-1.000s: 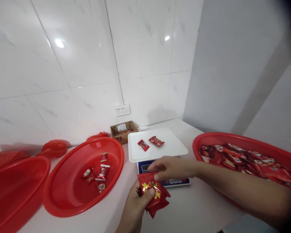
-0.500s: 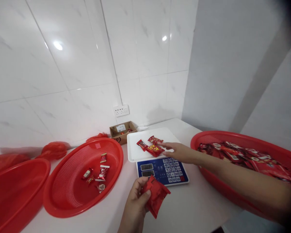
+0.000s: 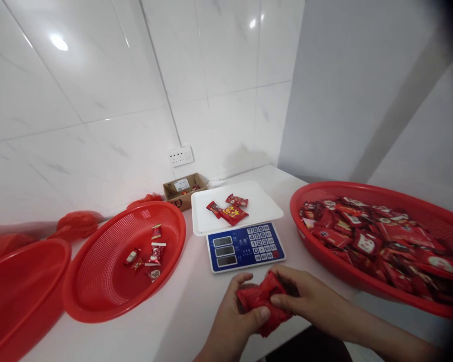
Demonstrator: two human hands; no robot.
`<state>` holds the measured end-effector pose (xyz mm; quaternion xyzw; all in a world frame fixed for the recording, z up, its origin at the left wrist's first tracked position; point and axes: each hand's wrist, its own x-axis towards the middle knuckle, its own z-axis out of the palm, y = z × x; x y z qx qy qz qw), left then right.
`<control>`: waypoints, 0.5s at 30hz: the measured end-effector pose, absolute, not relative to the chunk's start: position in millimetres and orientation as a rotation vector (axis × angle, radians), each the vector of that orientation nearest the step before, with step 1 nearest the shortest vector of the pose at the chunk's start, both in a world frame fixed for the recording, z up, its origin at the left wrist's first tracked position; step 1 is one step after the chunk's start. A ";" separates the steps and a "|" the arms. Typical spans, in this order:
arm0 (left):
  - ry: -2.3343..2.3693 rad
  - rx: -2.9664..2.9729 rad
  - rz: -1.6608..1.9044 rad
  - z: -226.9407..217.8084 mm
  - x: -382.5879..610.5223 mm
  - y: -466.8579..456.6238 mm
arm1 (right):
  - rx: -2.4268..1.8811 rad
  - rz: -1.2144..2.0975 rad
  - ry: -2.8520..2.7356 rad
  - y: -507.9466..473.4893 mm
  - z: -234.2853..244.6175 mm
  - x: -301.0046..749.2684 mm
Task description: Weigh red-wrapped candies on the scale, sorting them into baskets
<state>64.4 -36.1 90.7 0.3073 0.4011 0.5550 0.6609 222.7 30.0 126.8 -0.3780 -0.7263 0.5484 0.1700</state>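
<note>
Both my hands are in front of the scale, over the table's near edge. My left hand (image 3: 238, 314) pinches a crumpled red packet (image 3: 262, 301) from the left, thumb on top. From the right, my right hand (image 3: 298, 296) grips the same packet with thumb and fingers. The packet's print does not show. Just beyond stands a weighing scale (image 3: 236, 247) with a blue keypad panel and a white pan (image 3: 258, 201). Lying on the pan are a larger red snack packet (image 3: 234, 214), a small wrapped sweet (image 3: 213, 209) and another red packet (image 3: 237, 200).
At right, a red basket (image 3: 297, 221) is heaped with red-wrapped snacks (image 3: 364, 242). On the left a red colander (image 3: 94, 274) holds several wrapped sweets (image 3: 155, 254), beside another red basin (image 3: 22, 296). A cardboard box (image 3: 184, 188) and red plastic bags (image 3: 77, 223) lie along the wall.
My right hand has come back from the scale pan and now grips the red packet with my left hand. The packets on the pan stay put. The view has tilted down slightly.
</note>
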 end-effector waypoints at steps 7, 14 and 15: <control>0.879 0.730 1.171 87.2 60.4 -35.3 | -1.238 1.267 -2.231 38.7 156.4 261.6; 1.010 0.618 1.144 71.1 40.0 -27.5 | -1.781 0.242 -2.351 149.0 170.1 347.7; 1.009 0.611 1.141 68.8 39.5 -27.1 | -1.811 0.246 -2.385 161.1 164.6 356.4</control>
